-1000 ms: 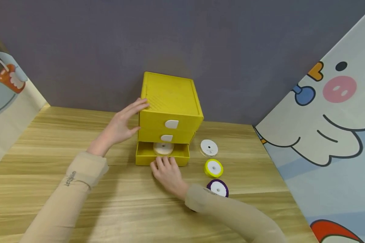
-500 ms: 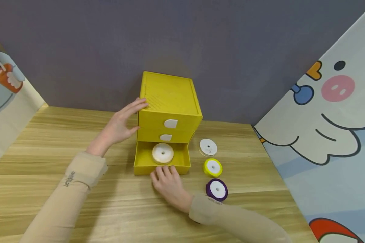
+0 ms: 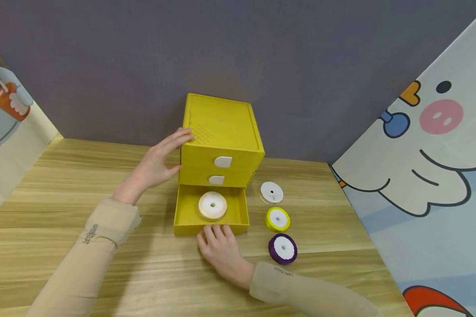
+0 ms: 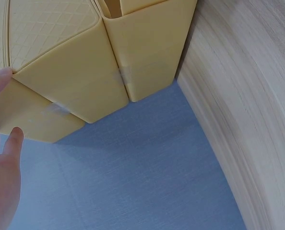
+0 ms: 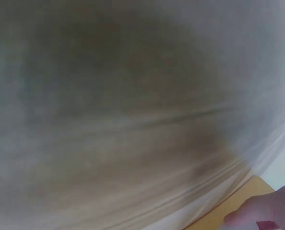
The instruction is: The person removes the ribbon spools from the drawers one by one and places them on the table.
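In the head view a yellow drawer cabinet [image 3: 222, 121] stands against the grey backdrop, its bottom drawer [image 3: 182, 211] pulled out. A cream ribbon spool [image 3: 212, 205] lies flat inside that drawer. My left hand [image 3: 154, 165] rests on the cabinet's left front corner, fingers extended over the top edge and thumb lower down beside the front. The left wrist view shows this hand [image 4: 3, 177] against the cabinet's side [image 4: 70, 76]. With curled fingers my right hand [image 3: 222, 253] holds the bottom drawer's front at its handle, whose white edge peeks out beside the thumb [image 5: 257, 211] in the right wrist view.
Right of the cabinet, three ribbon spools form a rough column on the wooden table [image 3: 321, 211]: white [image 3: 271, 192], yellow [image 3: 277, 219] and purple [image 3: 283, 248]. Two upper drawers with white tabs [image 3: 223, 161] are closed. A cartoon-printed panel [image 3: 428, 154] borders the right side.
The bottom drawer has slid out toward me with my right hand on its front, bringing the cream spool fully into sight. My left hand has stayed on the cabinet corner.
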Tool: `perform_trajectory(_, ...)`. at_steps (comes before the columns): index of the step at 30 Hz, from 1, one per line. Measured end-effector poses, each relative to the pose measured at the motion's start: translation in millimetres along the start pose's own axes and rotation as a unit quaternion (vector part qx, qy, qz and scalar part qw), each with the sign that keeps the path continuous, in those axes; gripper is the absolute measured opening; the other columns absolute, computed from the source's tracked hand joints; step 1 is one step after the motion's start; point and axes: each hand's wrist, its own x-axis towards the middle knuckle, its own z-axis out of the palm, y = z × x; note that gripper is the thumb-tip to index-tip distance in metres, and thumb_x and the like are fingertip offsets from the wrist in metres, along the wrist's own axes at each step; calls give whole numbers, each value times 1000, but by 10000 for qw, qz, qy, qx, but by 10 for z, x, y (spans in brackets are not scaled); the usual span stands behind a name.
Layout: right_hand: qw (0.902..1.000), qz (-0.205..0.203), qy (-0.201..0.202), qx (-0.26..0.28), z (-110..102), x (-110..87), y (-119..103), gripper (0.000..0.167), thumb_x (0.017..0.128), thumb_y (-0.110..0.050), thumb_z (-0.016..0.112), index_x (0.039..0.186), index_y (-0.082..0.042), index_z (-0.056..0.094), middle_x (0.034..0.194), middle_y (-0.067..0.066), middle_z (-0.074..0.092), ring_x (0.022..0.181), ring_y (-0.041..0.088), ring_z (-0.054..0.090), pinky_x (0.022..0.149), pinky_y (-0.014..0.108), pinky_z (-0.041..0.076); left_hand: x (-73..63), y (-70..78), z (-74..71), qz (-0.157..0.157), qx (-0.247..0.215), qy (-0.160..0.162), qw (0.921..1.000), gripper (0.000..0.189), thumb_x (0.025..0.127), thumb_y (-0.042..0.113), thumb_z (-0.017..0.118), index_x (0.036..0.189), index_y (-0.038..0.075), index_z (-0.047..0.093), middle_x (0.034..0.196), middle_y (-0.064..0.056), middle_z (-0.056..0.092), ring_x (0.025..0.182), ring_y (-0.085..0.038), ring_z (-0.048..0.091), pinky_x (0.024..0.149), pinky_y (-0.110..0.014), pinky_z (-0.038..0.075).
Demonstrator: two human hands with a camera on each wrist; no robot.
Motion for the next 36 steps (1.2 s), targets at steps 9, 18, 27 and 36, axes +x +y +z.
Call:
perform_trajectory(9, 9999, 141, 64, 44, -88, -13, 6, 24, 84, -9, 46, 90, -20, 67, 88, -1, 61, 77, 13, 60, 66, 27, 51, 0, 2, 9, -2, -19, 0, 10000, 84, 66, -21, 72, 141, 7, 44, 153, -12, 37, 143, -32, 32, 103, -47, 49)
perform_trajectory(18, 9984, 526, -146, 158, -438, 248, 367, 15, 74, -24, 75, 85, -24, 66, 77, -4, 59, 66, 12, 60, 59, 23, 47, 7, 6, 7, -39, -42, 23, 10000, 84, 66, -21, 72, 141, 7, 45, 153, -12, 37, 143, -32, 32, 105, -48, 48)
perform_trajectory(27, 9175, 562, -3254, 2220, -487, 719, 794, 43, 77, -33, 79, 114, -18, 63, 94, 2, 64, 75, 18, 62, 54, 24, 45, -2, 0, -4, -85, -98, -20, 9999, 85, 67, -21, 72, 141, 9, 44, 154, -11, 36, 144, -31, 31, 102, -47, 50)
perform_trajectory(36, 8059, 753, -4734, 3475, -179, 1045, 904, 54, 89, -33, 66, 139, -19, 50, 137, 5, 56, 123, 23, 55, 88, 42, 57, 1, -3, -6, -56, -116, -49, 9999, 84, 68, -20, 72, 142, 8, 44, 154, -11, 36, 145, -31, 30, 102, -46, 51)
